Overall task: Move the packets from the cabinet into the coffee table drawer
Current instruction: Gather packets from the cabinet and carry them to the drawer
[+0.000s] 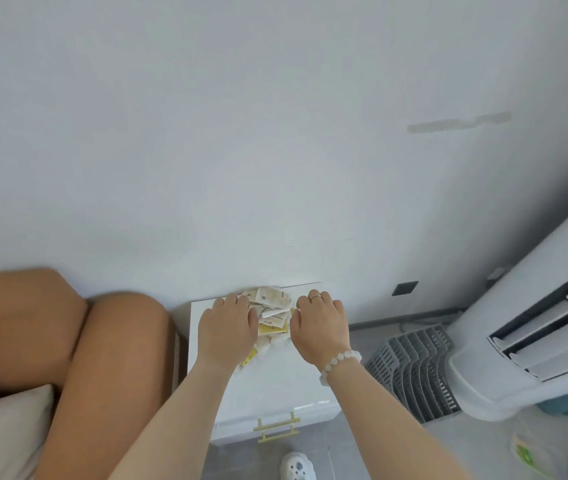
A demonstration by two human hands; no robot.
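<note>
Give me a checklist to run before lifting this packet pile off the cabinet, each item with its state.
1. Left hand against the packets: ok.
2. Right hand against their other side: ok.
3. All packets gathered between the hands: not ok, some trail out toward the near side.
4. Grip reaches under the packets: cannot tell.
5. Coffee table drawer open: cannot tell, out of view.

Packets (pixel 273 307) atop white cabinet (pixel 277 386)

A white wall (pixel 275 133), grey floor (pixel 483 452), tan sofa (pixel 119 358).
</note>
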